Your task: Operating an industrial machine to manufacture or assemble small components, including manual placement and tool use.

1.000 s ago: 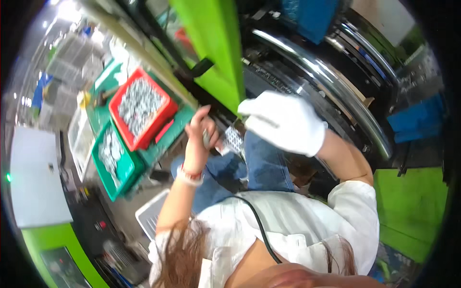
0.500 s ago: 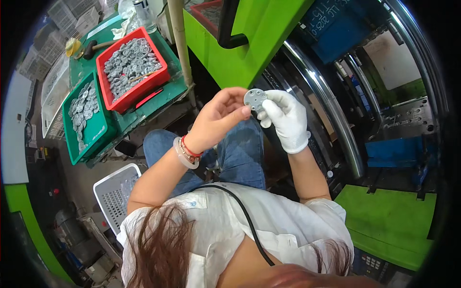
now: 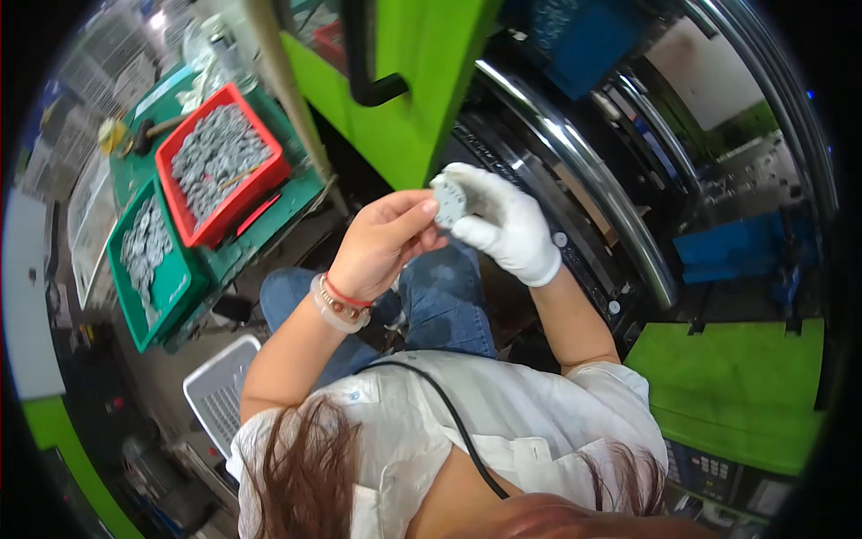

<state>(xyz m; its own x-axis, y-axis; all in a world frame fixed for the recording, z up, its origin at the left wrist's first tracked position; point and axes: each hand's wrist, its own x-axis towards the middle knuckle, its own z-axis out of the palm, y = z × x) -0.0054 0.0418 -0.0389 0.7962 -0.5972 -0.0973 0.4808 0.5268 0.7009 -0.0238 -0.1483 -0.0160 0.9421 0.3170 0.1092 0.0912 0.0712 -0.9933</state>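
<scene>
A small round grey disc (image 3: 450, 202) with several small holes or studs on its face is held up in front of my body. My bare left hand (image 3: 384, 235) pinches its left edge between thumb and fingers. The white-gloved right hand (image 3: 507, 220) curls around the other side, fingertips at the top edge and thumb near the bottom. Part of the glove's grip is hidden behind the disc. Bracelets (image 3: 341, 305) circle my left wrist.
On a green table at the left stand a red tray (image 3: 277, 167) and a green tray (image 3: 186, 310), both holding many grey pieces. A hammer (image 3: 148, 135) lies behind them. A white basket (image 3: 208, 386) sits below. The machine's green door (image 3: 395, 135) and steel bars (image 3: 575, 148) are ahead and right.
My left hand has closed its thumb and fingers on the disc. The right hand's fingers have spread around the disc's edge. The disc has shifted slightly left and turned; the whole view has tilted.
</scene>
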